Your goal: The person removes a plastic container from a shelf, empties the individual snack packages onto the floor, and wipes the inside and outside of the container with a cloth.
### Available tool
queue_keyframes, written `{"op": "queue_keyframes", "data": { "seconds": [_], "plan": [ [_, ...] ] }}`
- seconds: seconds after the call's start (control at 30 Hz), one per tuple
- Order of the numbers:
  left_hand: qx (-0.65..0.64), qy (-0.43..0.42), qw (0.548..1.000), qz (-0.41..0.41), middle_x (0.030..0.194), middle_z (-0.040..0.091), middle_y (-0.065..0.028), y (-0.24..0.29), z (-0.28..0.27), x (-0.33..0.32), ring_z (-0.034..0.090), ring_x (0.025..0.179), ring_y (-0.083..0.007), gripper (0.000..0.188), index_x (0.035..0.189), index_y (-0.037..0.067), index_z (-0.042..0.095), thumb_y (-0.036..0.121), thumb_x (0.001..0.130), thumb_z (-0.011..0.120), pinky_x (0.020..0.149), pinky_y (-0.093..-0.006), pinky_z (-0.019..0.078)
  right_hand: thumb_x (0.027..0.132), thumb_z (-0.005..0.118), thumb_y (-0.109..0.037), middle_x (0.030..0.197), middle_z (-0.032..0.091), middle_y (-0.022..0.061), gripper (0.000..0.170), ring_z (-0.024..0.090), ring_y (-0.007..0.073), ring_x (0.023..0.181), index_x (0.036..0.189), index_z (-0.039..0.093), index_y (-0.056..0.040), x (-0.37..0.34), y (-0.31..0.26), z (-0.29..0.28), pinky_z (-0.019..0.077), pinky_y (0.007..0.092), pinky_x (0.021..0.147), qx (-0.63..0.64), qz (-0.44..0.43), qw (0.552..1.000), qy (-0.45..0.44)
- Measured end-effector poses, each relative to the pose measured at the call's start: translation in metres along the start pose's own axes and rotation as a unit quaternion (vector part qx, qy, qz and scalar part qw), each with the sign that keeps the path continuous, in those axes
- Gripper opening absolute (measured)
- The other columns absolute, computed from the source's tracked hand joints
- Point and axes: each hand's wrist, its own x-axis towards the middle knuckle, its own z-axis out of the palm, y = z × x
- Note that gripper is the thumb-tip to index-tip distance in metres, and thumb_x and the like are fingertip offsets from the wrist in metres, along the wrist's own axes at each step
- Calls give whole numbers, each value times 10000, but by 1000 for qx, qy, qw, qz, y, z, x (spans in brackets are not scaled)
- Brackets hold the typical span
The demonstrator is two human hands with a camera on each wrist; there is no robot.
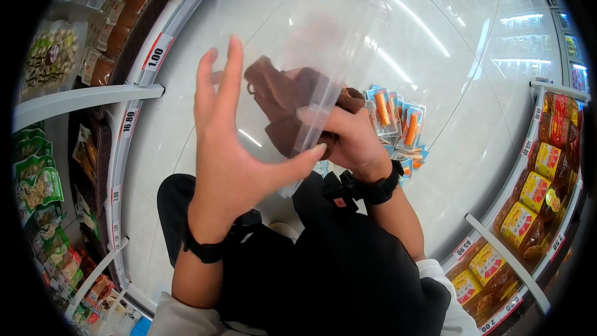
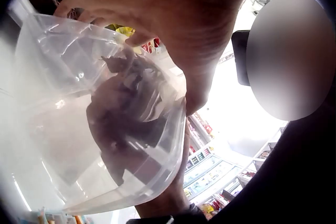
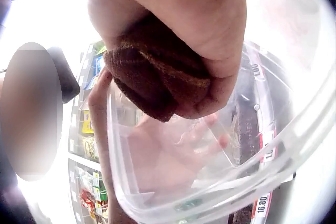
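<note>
A clear plastic container (image 1: 280, 6) is tilted in front of me, its rim towards my body. My left hand (image 1: 227, 137) rests along its outside, fingers straight and spread, thumb stretched towards the rim. In the right wrist view, the left hand (image 3: 173, 150) shows through the clear wall. My right hand (image 1: 357, 140) grips a folded brown cloth (image 1: 280, 96) at the container's mouth. The cloth (image 3: 157, 71) is bunched under the right fingers in the right wrist view. Seen through the plastic in the left wrist view, the cloth (image 2: 126, 113) looks blurred.
Several small blue-and-orange packets (image 1: 398, 121) lie on the tiled floor (image 1: 454, 37) beyond my right hand. Shelves with price tags (image 1: 158, 53) and bagged food run along the left. On the right, a shelf holds yellow-labelled packs (image 1: 519, 218). My legs (image 1: 367, 255) are below the hands.
</note>
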Motion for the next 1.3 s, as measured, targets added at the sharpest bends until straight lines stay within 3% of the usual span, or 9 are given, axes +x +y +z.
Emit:
{"op": "queue_keyframes", "data": {
  "seconds": [0.2,0.43,0.6,0.73,0.83,1.0,1.17,1.23,1.3],
  "plan": [
    [-4,-9,1000,-24,1531,318,-272,-2,2,1,272,1458,-375,1164,1539,29,291,328,573,867,1160,-474,269,928,614,-85,1285,621,98,460,642,167,1058,1370,515,-9,2,0,8,559,340,895,54,-2,999,2],
    [40,3,999,7,1514,319,-282,-2,2,3,330,1421,-380,1181,1546,45,282,296,554,871,1147,-475,293,930,604,-77,1312,621,100,470,633,172,1107,1380,510,20,0,-6,2,551,335,904,26,27,999,5],
    [17,7,1000,6,1516,298,-283,-2,2,5,340,1409,-372,1187,1551,52,273,288,550,866,1143,-477,296,919,609,-63,1317,623,88,458,635,139,1064,1364,538,20,1,-5,-6,540,282,870,82,11,995,-50],
    [10,4,1000,6,1525,294,-276,-3,4,5,326,1421,-372,1177,1549,50,276,292,558,862,1146,-474,293,913,613,-61,1318,625,85,459,633,123,1045,1360,545,17,1,-3,-8,532,254,836,77,3,996,-40],
    [22,5,1000,4,1536,299,-264,-5,4,5,301,1442,-370,1165,1545,45,283,297,564,859,1151,-473,286,910,619,-69,1251,655,80,446,640,107,993,1343,559,17,2,-7,-4,530,242,789,81,11,995,-49],
    [9,7,1000,-7,1543,313,-245,-9,2,7,292,1451,-360,1146,1540,39,293,324,582,853,1154,-471,283,894,650,-80,952,690,20,365,625,72,806,1247,620,10,3,-10,-2,505,223,679,-29,42,999,12],
    [-21,20,1000,2,1543,331,-216,-16,2,9,358,1413,-333,1131,1541,38,296,378,610,840,1130,-460,315,889,679,-96,887,672,5,286,610,67,779,1158,654,-3,3,-3,-4,493,222,666,-11,41,999,30],
    [-50,5,998,-36,1498,311,-324,-18,1,10,289,1425,-428,1182,1555,47,254,344,601,885,1099,-517,339,888,689,-99,881,669,5,261,606,64,781,1130,660,-5,2,-1,-5,488,221,670,-5,33,999,37],
    [-108,0,991,-84,1502,328,-287,-20,1,12,319,1409,-401,1144,1552,37,260,379,637,855,1096,-513,336,887,702,-99,860,654,-6,226,589,56,779,1092,661,-14,1,0,-7,473,221,675,-42,25,998,25]
  ]
}}
